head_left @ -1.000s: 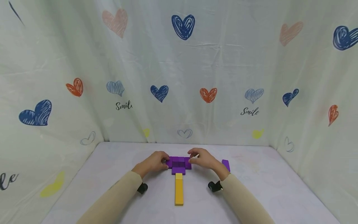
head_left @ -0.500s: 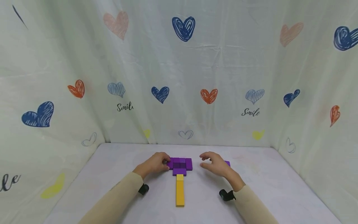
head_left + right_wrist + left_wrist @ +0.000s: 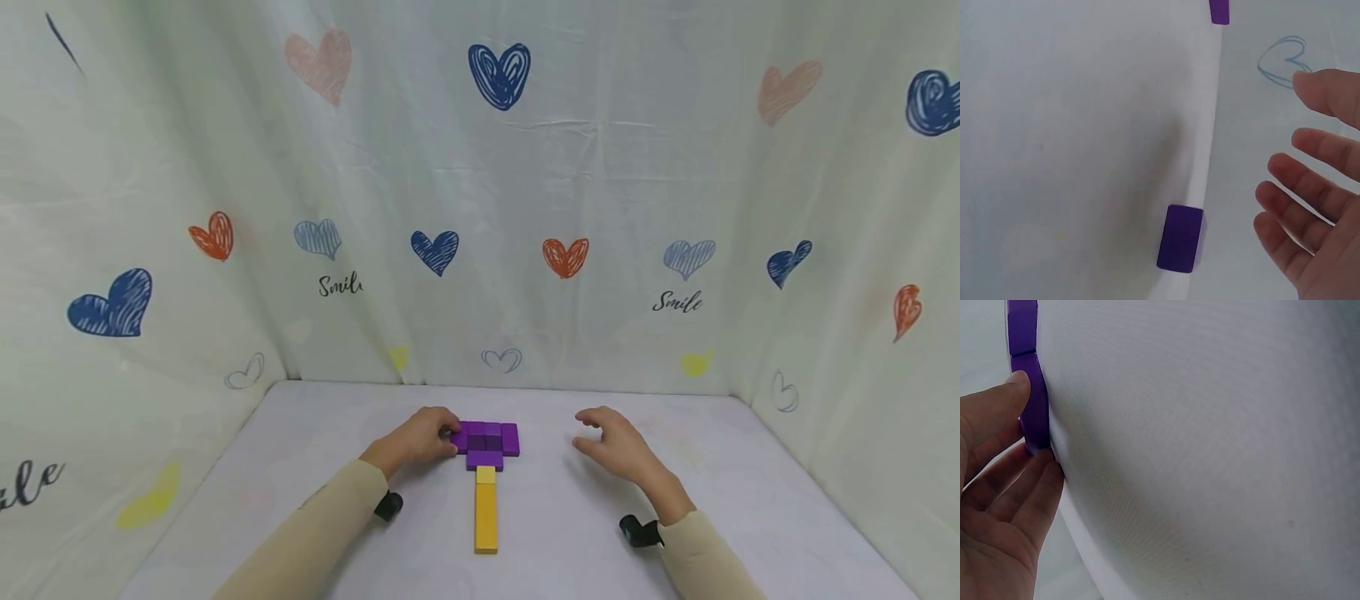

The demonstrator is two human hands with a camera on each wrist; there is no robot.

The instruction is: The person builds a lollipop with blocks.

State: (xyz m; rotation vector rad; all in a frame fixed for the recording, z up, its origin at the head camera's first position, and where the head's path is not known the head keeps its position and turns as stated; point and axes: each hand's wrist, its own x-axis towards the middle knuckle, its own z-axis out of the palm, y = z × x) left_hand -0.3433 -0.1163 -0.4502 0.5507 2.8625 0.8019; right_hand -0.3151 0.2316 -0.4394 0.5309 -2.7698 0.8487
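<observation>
At the table's middle, several purple blocks [image 3: 484, 460] stand joined in a small frame shape. My left hand [image 3: 422, 435] pinches the left-end purple block [image 3: 1037, 412] between thumb and fingers, as the left wrist view shows. To the right, my right hand [image 3: 619, 448] is held over the table with fingers spread and nothing in them. A loose purple block [image 3: 1180, 239] lies near it on the table; in the head view that hand covers most of it. Below the purple group, a yellow column [image 3: 486, 517] runs toward the person, with a lighter yellow block [image 3: 486, 475] at its far end.
A white table [image 3: 540, 533] carries all the blocks. Behind it and at both sides hangs a pale curtain [image 3: 615, 200] printed with hearts. A black wrist camera [image 3: 637, 532] sits at the right sleeve and another camera [image 3: 388, 506] at the left.
My right hand has let go of the right side of the purple group and moved right to the loose block. The left hand stays on its block.
</observation>
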